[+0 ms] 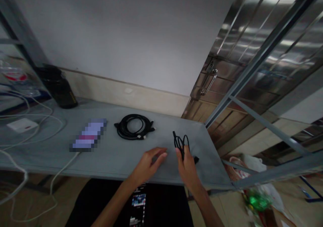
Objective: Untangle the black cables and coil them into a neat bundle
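My right hand grips a small looped black cable over the right part of the grey table. One end of this cable points up past the fingers, and a dark plug shows beside the hand. To its left, my left hand is held above the table with thumb and fingers apart and nothing between them. Beyond my left hand lies a larger coiled black cable, its several plugs sticking out at the sides and front.
A phone with a blurred screen lies left, a white cable running from it. Farther left are a white charger, a black bottle and a clear plastic bottle. A metal frame post rises at right. Another phone rests on my lap.
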The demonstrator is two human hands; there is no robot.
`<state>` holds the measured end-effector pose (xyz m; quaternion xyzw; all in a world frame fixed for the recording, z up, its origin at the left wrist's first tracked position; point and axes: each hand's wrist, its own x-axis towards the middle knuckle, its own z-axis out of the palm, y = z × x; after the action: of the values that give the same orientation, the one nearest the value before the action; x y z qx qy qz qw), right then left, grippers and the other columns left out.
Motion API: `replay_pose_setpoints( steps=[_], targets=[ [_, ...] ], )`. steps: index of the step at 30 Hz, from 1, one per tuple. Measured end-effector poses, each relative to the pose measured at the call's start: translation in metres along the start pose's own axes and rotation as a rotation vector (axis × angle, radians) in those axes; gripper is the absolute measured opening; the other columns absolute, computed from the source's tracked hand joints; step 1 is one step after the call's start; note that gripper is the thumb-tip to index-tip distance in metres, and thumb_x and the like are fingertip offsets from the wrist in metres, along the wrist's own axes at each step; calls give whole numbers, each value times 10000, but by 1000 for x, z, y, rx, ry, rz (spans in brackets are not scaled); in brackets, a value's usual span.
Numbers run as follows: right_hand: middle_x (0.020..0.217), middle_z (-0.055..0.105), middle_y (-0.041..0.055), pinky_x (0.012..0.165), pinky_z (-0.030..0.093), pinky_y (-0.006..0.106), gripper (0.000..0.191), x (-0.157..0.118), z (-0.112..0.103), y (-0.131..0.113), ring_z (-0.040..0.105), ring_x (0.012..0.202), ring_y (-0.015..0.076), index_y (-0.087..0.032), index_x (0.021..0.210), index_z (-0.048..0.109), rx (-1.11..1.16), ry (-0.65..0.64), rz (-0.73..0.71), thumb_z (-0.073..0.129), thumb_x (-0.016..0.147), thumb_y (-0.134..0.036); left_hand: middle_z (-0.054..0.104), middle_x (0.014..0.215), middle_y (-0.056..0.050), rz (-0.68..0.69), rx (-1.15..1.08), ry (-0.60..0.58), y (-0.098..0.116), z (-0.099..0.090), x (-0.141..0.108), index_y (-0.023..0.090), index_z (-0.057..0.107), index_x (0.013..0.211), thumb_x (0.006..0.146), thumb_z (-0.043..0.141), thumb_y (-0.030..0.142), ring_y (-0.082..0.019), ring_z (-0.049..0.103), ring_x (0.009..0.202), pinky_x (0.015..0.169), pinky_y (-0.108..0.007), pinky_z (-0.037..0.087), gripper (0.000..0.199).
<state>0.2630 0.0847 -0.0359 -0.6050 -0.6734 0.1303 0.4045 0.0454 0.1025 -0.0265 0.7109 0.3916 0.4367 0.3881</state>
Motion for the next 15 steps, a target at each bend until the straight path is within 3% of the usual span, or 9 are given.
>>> replay_pose_setpoints(
  steps=[2,4,8,11,15],
  targets=[
    [1123,821,117,948,630,394,457,-12,-2,-29,811,1066,280,-243,1230,668,145,-33,18,387,1221,-603,856,1284,-131,-93,-213,32,22,14,-13,203,821,1341,1165,576,556,-306,782,1246,1154,-451,593,464],
    [1265,814,120,1040,620,381,407,-21,-6,-54,792,1191,256,-245,1320,673,261,-110,-7,392,1233,-527,852,1260,-133,-129,-360,86,41,21,-20,189,823,1298,1138,614,605,-301,782,1186,1109,-434,611,492],
    [1347,806,96,1105,602,373,370,-27,-25,-79,775,1248,238,-273,1362,719,421,-234,-26,446,1230,-485,854,1090,-112,-209,-475,185,64,9,-22,182,819,1172,1013,799,641,-270,793,962,932,-388,646,487],
    [1224,843,88,1056,621,375,428,-23,-45,-71,805,1142,242,-270,1236,783,477,-200,69,467,1219,-559,871,1041,-128,-297,-498,246,73,-17,-29,180,808,1255,987,837,619,-302,826,944,914,-415,656,515],
    [1060,863,118,875,682,432,526,-16,-73,-31,831,954,286,-243,1163,800,610,40,232,592,1117,-724,879,1020,-123,-327,-448,334,73,-59,-48,197,809,1383,977,851,612,-308,830,875,864,-437,676,582]
  ],
)
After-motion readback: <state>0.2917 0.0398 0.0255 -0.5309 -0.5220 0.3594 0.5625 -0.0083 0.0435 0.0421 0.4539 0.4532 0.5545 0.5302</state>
